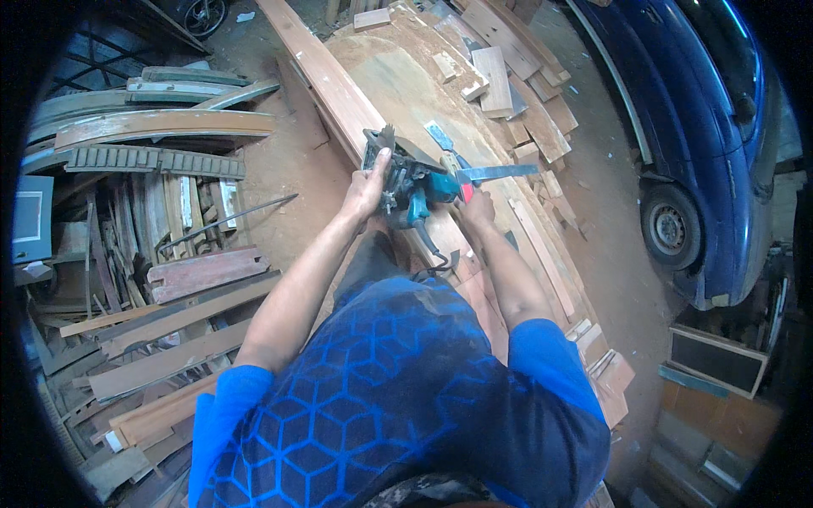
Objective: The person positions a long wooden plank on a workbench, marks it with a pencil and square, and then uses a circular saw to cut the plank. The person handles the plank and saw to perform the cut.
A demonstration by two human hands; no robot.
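A teal and black corded power tool [413, 182] is held tilted over the near end of the workbench; its exact kind is hard to make out. My left hand [366, 188] is closed around its dark front part, thumb on top. On the other side my right hand [478, 208] is closed by a red handle, beside the tool's teal body. A flat metal blade [500, 172] sticks out to the right just beyond that hand. Past it, a blue flat-ended tool [439, 135] lies on the bench. The power tool's cord [434, 247] hangs down near my waist.
A long plank [334, 85] runs along the bench's left edge. Wood offcuts [495, 80] and sawdust cover the far and right side. Stacked boards [169, 127] fill the left floor. A blue car [677, 127] stands to the right, with a framed dark panel [716, 360] below it.
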